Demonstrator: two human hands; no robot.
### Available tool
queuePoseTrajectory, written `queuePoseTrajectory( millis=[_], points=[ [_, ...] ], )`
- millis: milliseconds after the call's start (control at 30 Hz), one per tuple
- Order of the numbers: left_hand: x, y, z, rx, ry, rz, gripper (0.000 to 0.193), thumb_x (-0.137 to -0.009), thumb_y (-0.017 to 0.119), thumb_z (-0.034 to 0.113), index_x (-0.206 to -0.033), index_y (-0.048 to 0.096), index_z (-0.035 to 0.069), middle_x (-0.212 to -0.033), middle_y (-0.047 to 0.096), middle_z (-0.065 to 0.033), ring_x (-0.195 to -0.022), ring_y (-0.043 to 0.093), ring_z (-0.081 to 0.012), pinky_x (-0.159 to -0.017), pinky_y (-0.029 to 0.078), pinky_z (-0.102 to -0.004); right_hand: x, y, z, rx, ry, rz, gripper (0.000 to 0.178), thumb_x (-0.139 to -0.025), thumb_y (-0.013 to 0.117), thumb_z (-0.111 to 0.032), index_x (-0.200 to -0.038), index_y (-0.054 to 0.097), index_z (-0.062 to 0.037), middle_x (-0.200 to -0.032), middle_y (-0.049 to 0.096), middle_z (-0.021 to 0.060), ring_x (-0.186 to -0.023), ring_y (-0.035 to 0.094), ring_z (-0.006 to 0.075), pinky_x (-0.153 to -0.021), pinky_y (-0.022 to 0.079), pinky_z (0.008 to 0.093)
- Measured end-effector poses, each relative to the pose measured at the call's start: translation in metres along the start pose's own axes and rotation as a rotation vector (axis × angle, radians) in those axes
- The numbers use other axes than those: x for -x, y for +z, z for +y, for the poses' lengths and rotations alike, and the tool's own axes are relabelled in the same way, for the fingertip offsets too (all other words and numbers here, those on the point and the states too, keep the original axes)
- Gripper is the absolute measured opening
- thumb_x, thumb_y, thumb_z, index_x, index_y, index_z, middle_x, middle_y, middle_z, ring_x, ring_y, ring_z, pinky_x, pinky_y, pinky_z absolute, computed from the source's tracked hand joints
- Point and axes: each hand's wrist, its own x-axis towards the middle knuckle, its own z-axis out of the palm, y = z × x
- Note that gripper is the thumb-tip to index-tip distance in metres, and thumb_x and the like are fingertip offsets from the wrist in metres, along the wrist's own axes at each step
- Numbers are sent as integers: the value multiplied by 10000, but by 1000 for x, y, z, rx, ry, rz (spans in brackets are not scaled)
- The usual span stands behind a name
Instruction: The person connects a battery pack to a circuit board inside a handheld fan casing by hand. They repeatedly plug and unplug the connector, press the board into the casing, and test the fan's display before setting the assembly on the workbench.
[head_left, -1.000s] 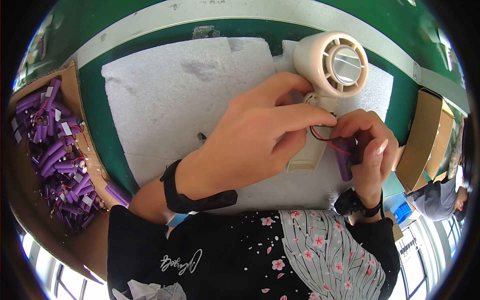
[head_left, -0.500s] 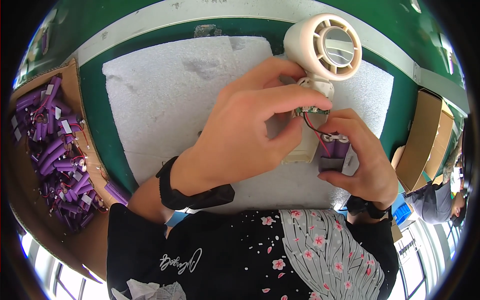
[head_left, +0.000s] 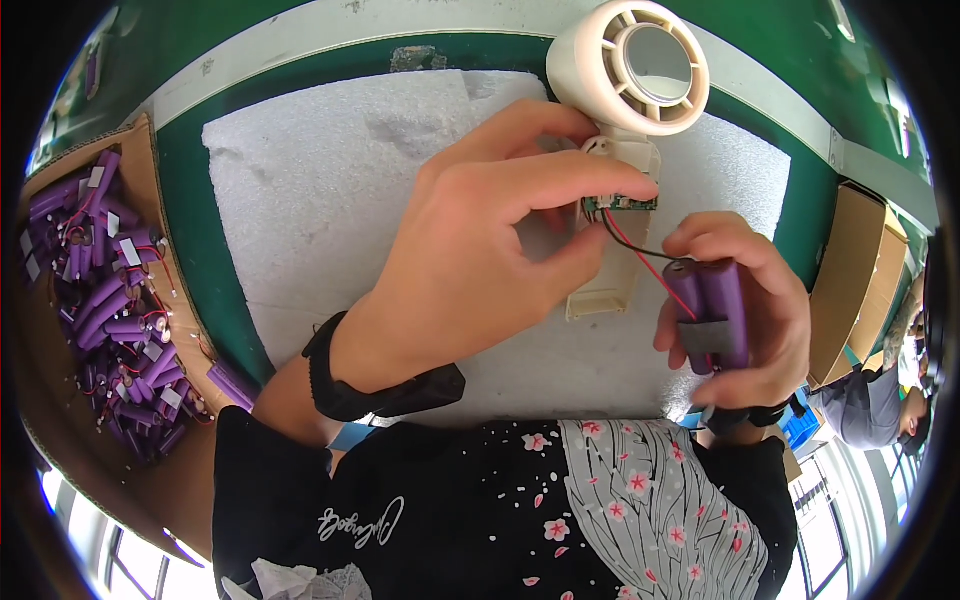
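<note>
My right hand point(head_left: 785, 315) is clamping the battery pack point(head_left: 722, 298), my left hand point(head_left: 455, 235) gripping the fan point(head_left: 588, 75), ideally without straining the wires point(head_left: 643, 256).

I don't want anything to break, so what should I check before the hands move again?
1. Right hand gripping the purple battery pack: ok.
2. Red wire and black wire running between pack and green circuit board: ok, no break visible.
3. Wire ends firmly attached: cannot tell, too small.
4. Pack clear of the cream handle: ok, held to its right.
5. Left hand firmly gripping the fan: cannot tell, some fingers are hidden.
</note>
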Motion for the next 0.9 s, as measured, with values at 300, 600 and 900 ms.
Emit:
queuePoseTrajectory(
  millis=[300,600,900],
  points=[
    [-1,0,-3,-84,75,5,399,-657,715,-86,-1016,745,85,-1153,621,-120,-805,657,-133,-656,538,-236,9,-2,-4,-250,120,48,1261,-449,980,-294,-1422,294,121,-1237,486,296,-815,685,313,-561,564,308],
    [-2,3,-4,-217,181,63,384,-627,742,-57,-985,755,83,-1083,655,-136,-702,672,-140,-609,549,-235,-2,-9,9,-209,-125,-91,1167,-489,950,-213,-1408,325,144,-1168,559,213,-954,618,262,-790,534,362],
    [-3,1,-3,-275,219,89,381,-596,737,-48,-950,766,91,-1011,675,-130,-646,638,-123,-562,519,-222,-2,24,-13,691,-162,-17,899,-477,833,-22,-1312,504,27,-1135,591,190,-939,606,325,-800,511,353]
  ],
)
